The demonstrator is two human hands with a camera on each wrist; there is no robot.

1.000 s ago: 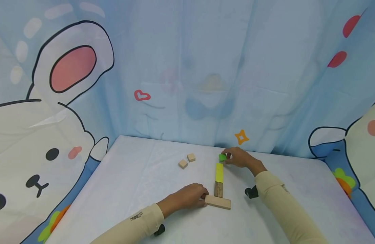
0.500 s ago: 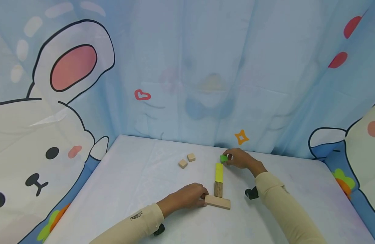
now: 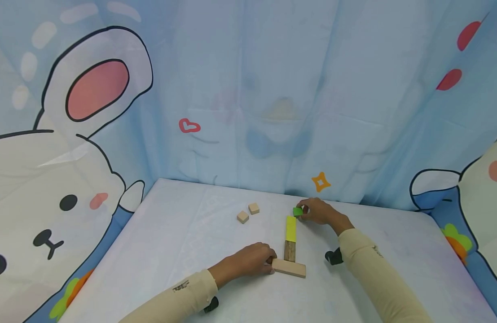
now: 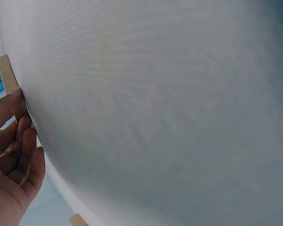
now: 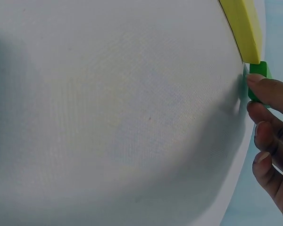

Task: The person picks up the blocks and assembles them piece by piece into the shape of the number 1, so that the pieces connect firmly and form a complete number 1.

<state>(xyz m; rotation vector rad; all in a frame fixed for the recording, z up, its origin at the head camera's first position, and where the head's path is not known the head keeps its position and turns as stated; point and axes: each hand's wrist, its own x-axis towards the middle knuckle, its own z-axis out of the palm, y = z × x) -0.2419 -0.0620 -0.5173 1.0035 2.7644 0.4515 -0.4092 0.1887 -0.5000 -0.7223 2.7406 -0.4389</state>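
Note:
At the far end of a row of blocks, my right hand [image 3: 318,211] pinches a small green block [image 3: 298,211] between thumb and fingers. In the right wrist view the green block [image 5: 258,70] sits close against the end of the yellow block [image 5: 243,28]. In the head view the yellow block [image 3: 290,229] lies in line with a dark wood-grain block [image 3: 290,251]. A plain flat wooden block [image 3: 289,268] lies crosswise at the near end. My left hand [image 3: 252,260] pinches its left end, also visible as the wooden block [image 4: 8,75] in the left wrist view.
Two small plain wooden cubes, one nearer [image 3: 243,217] and one farther [image 3: 254,208], lie left of the row. The white table [image 3: 183,224] ends at a blue curtain [image 3: 232,112] printed with cartoon figures. Dark wrist-worn devices hang below both sleeves.
My right hand has shifted slightly right and nearer with the green block, coming closer to the yellow block. My left hand and the wooden block have stayed in place.

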